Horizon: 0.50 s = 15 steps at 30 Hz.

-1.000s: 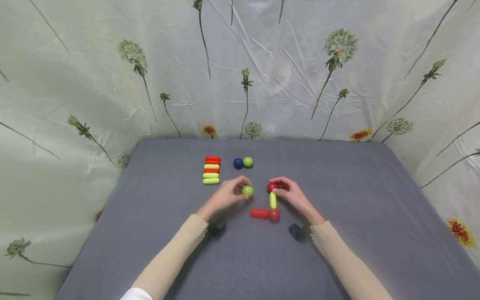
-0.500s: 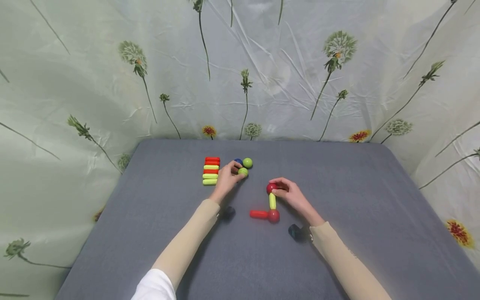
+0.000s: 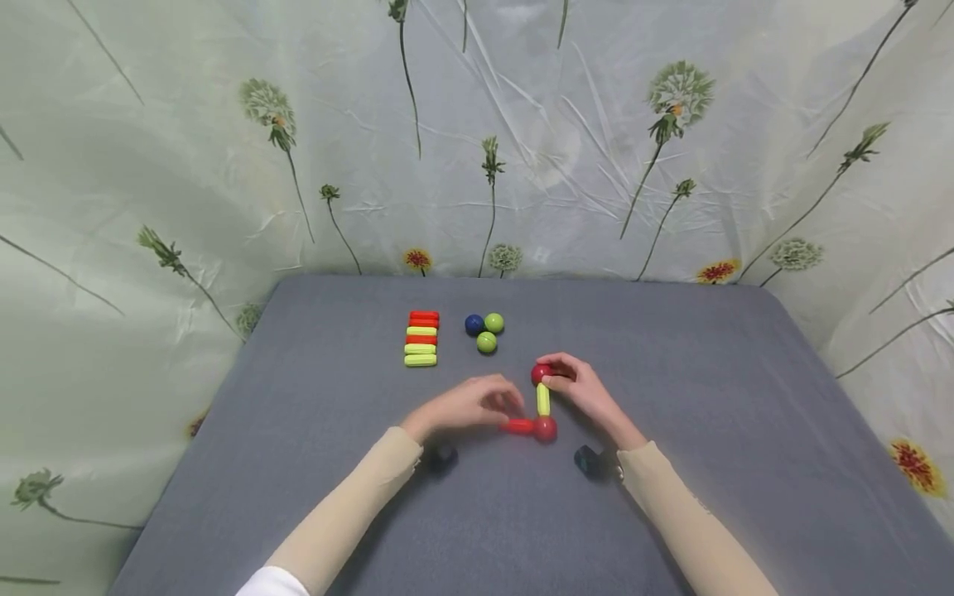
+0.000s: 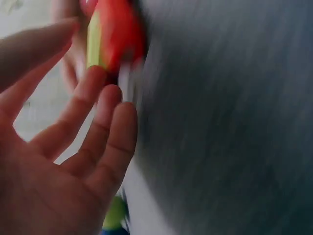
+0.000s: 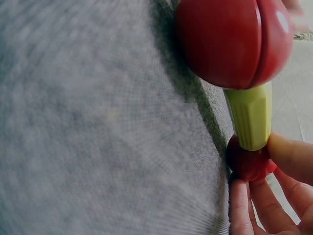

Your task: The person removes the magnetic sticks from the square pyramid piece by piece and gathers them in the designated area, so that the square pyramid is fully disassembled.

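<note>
My right hand (image 3: pixel 585 392) pinches a red ball (image 3: pixel 538 375) at the far end of a yellow stick (image 3: pixel 543 401). The near end of that stick meets a second red ball (image 3: pixel 546 429), seen large in the right wrist view. From this nearer ball a red stick (image 3: pixel 520 426) runs left. Right at the red stick's left end is my left hand (image 3: pixel 469 404), blurred, its fingers loosely bent and holding nothing. In the left wrist view, the fingers (image 4: pixel 122 132) spread just short of the red stick (image 4: pixel 124 34); whether any fingertip touches it I cannot tell.
Behind the hands lie a blue ball (image 3: pixel 474 324) and two green balls, one farther back (image 3: pixel 494 323) and one nearer (image 3: pixel 487 343). To their left, several red and yellow sticks (image 3: pixel 421 339) form a column on the grey table (image 3: pixel 671 348). A floral curtain (image 3: pixel 566 165) hangs behind.
My left hand has carried a green ball back to beside the blue and green balls and let it go. It has then come forward to the red stick. The right hand has stayed put.
</note>
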Tool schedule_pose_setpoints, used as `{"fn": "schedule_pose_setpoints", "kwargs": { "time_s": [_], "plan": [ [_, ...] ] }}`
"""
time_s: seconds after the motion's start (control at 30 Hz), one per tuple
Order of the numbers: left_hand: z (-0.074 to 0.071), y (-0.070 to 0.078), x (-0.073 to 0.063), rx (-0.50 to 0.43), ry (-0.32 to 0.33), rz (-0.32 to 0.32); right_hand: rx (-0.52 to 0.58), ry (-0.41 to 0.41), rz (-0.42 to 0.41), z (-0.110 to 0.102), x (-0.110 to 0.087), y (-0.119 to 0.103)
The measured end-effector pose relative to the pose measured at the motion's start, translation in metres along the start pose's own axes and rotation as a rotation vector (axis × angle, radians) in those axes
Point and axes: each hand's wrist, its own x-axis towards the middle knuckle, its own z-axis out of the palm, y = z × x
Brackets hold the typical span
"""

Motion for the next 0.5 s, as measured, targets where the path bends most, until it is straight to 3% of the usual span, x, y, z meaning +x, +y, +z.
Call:
{"fn": "schedule_pose_setpoints", "kwargs": {
  "time_s": [0.07, 0.13, 0.33, 0.5],
  "plan": [
    [0.009, 0.006, -0.001, 0.068, -0.107, 0.025, -0.001, 0.0, -0.004, -0.001, 0.0, 0.001],
    [0.016, 0.01, 0.001, 0.147, -0.134, 0.044, -0.006, -0.003, -0.015, -0.002, 0.001, 0.003],
    [0.02, 0.017, 0.003, 0.28, -0.11, 0.06, -0.013, 0.013, -0.009, -0.001, 0.012, 0.029],
    [0.013, 0.013, -0.006, 0.221, -0.044, 0.037, 0.0, 0.023, -0.007, 0.0, 0.015, 0.039]
  ]
}}
